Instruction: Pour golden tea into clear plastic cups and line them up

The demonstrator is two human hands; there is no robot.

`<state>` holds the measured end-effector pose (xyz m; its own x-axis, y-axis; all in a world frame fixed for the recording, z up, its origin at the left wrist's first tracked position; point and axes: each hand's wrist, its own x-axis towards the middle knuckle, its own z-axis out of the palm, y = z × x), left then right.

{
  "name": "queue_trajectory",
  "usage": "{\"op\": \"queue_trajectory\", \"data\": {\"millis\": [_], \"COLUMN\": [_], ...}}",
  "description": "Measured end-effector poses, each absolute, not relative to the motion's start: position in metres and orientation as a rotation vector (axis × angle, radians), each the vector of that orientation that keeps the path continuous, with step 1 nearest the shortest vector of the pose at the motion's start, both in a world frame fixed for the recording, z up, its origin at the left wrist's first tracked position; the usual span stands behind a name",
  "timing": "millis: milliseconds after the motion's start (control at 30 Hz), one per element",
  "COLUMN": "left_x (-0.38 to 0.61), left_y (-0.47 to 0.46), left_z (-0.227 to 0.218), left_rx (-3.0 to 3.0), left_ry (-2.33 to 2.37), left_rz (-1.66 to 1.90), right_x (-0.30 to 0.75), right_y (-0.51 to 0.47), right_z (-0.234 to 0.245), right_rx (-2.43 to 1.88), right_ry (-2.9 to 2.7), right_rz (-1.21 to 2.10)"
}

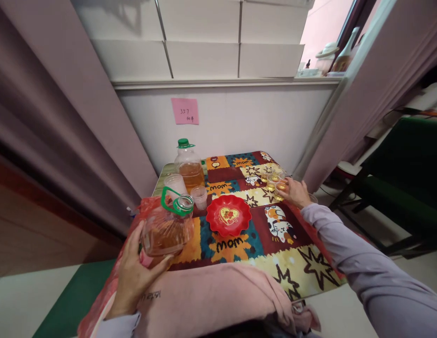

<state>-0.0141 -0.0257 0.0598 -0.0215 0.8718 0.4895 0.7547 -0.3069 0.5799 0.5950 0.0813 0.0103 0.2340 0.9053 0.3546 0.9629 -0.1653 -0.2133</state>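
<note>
On the left of a patterned table (257, 224), the left hand (136, 272) holds an open jug (169, 234) of amber liquid, thumb and fingers wide around its base. Across, the right hand (297, 191) touches a small filled cup (279, 191); whether it grips cannot be told. Between sits a red dish (228, 216).

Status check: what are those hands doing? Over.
Left hand against the open jug. Right hand at the small cups of yellow liquid. Red dish sits between the hands.
</note>
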Motion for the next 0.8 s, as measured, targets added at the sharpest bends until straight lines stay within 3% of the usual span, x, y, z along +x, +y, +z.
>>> {"op": "queue_trajectory", "data": {"millis": [333,567,800], "left_x": [-0.012,-0.011,-0.011], "left_y": [-0.03,-0.033,-0.034], "left_z": [0.062,0.062,0.06], "left_rx": [2.14,2.117,2.135], "left_ry": [1.728,1.74,1.717], "left_rz": [1.226,1.227,1.238], "right_x": [0.558,0.427,0.31], "right_y": [0.08,0.074,0.095], "right_z": [0.045,0.079,0.077], "right_rx": [-1.876,-1.355,-1.394], "right_ry": [-1.726,-1.867,-2.161], "right_rz": [-0.227,0.17,0.316]}}
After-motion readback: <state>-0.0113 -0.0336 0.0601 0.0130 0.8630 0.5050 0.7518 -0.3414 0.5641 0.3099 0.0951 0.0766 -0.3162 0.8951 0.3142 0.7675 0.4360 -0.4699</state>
